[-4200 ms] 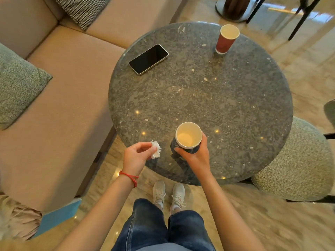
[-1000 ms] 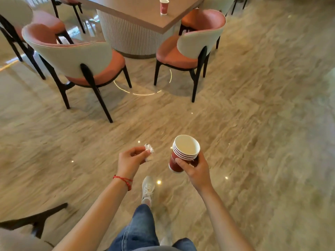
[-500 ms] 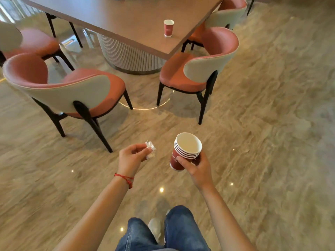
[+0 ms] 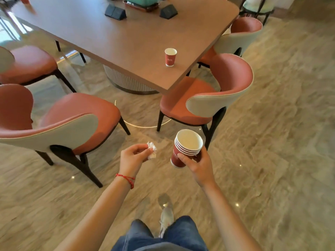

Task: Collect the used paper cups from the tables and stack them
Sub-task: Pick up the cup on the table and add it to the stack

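The right hand (image 4: 201, 163) is in the lower middle of the frame. Its grip is curled round a stack of red paper cups (image 4: 186, 147), with the thumb across the front of the bottom cup. The stack tips a little to the left, and several white rims show one inside the other. The top cup looks empty.

The left hand (image 4: 133, 158) is just to the left of the stack, not touching it. Its grip is closed in a pinch on a small ball of white tissue (image 4: 152, 150), held between thumb and fingertips. A red string bracelet (image 4: 126, 179) sits on that wrist.

One more red paper cup (image 4: 170, 57) stands upright on the brown worktop (image 4: 117, 38) in the upper middle of the frame, near its front right edge. Two dark little boxes (image 4: 115, 12) sit farther back on the worktop.

A chair with a red seat (image 4: 203, 98) is tucked by the worktop on the right, and another chair (image 4: 59, 122) stands at the left. Blue jeans (image 4: 159, 238) and one pale shoe (image 4: 166, 218) show at the bottom, over a shiny stone floor (image 4: 281, 142).
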A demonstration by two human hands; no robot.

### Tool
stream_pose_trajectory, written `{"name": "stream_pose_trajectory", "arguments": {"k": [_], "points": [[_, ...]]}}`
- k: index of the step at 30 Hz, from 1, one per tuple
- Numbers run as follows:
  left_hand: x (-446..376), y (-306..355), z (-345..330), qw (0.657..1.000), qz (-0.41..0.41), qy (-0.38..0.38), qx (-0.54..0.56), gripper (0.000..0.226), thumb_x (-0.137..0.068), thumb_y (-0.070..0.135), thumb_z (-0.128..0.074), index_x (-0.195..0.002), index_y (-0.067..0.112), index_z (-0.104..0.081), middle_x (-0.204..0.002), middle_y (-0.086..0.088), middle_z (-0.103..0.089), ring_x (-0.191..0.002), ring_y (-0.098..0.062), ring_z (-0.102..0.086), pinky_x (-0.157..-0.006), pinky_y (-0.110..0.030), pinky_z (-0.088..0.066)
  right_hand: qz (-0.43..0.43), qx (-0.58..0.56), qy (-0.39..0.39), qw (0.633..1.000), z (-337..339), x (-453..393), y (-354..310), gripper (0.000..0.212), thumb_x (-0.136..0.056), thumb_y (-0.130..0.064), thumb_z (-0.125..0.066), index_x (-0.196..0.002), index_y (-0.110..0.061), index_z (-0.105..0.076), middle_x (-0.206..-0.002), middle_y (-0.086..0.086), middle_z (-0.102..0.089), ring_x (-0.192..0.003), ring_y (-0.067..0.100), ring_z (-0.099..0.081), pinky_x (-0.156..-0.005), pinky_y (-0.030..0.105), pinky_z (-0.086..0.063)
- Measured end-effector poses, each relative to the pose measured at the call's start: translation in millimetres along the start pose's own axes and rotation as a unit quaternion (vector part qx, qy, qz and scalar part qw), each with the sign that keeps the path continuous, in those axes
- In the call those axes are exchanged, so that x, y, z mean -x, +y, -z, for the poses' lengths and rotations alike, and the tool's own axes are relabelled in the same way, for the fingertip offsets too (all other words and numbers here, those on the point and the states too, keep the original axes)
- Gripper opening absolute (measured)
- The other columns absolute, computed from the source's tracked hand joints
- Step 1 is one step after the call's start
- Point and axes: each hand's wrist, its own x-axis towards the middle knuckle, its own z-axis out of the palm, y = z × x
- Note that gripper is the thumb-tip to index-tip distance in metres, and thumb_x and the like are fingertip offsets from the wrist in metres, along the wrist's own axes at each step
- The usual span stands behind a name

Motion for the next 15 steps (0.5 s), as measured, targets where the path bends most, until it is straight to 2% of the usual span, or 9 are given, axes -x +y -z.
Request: {"name": "stream_pose_trajectory", "arguments": {"k": [5, 7, 10, 13, 15], "points": [[-69.3, 32.6, -25.4, 1.0, -0.002, 0.007, 0.002, 0.007, -0.076, 0.013, -0.072, -0.083, 0.015, -0.07, -0.08, -0.001, -0.069, -0.064, -0.002, -0.065, -0.057, -0.012, -0.051, 0.009, 0.005, -0.017, 1.0, -1.8, -85.7, -15.2, 0.054, -0.07, -0.016, -0.082, -0.106, -0.046, -0.056, -0.104, -0.03, -0.064, -0.101, -0.004, -0.06, -0.079, 0.01, -0.047], [-100.5, 41.2, -32.4, 1.0, 0.002, 0.014, 0.002, 0.007, -0.076, 0.013, -0.073, -0.081, 0.016, -0.07, -0.08, -0.001, -0.069, -0.065, -0.003, -0.065, -0.057, -0.012, -0.051, 0.006, 0.008, -0.025, 1.0, -6.7, -116.9, -17.2, 0.055, -0.07, -0.016, -0.082, -0.105, -0.051, -0.055, -0.104, -0.032, -0.063, -0.102, -0.005, -0.059, -0.08, 0.01, -0.047], [-153.5, 55.0, -45.2, 1.0, 0.007, 0.014, 0.006, 0.007, -0.074, 0.013, -0.074, -0.08, 0.017, -0.071, -0.074, 0.003, -0.07, -0.063, -0.001, -0.065, -0.056, -0.011, -0.05, -0.008, 0.003, -0.023, 1.0, -14.6, -170.3, -18.2, 0.054, -0.069, -0.02, -0.083, -0.109, -0.043, -0.056, -0.107, -0.022, -0.065, -0.105, 0.0, -0.059, -0.086, 0.016, -0.047], [-210.3, 68.9, -57.7, 1.0, 0.001, 0.008, 0.016, 0.008, -0.074, 0.01, -0.074, -0.075, 0.017, -0.071, -0.062, 0.008, -0.069, -0.058, 0.002, -0.064, -0.054, -0.01, -0.049, -0.012, 0.002, -0.017, 1.0, -26.1, -228.3, -19.0, 0.061, -0.064, -0.033, -0.083, -0.117, -0.037, -0.054, -0.111, -0.02, -0.063, -0.107, -0.002, -0.057, -0.084, 0.01, -0.046], [-250.8, 80.6, -65.3, 1.0, 0.004, 0.006, 0.021, 0.009, -0.074, 0.009, -0.074, -0.074, 0.017, -0.07, -0.061, 0.009, -0.069, -0.057, 0.003, -0.063, -0.054, -0.01, -0.049, -0.013, 0.011, -0.005, 1.0, -36.2, -268.6, -22.1, 0.064, -0.063, -0.038, -0.083, -0.12, -0.033, -0.054, -0.111, -0.019, -0.063, -0.106, -0.003, -0.057, -0.082, 0.007, -0.045]]}}
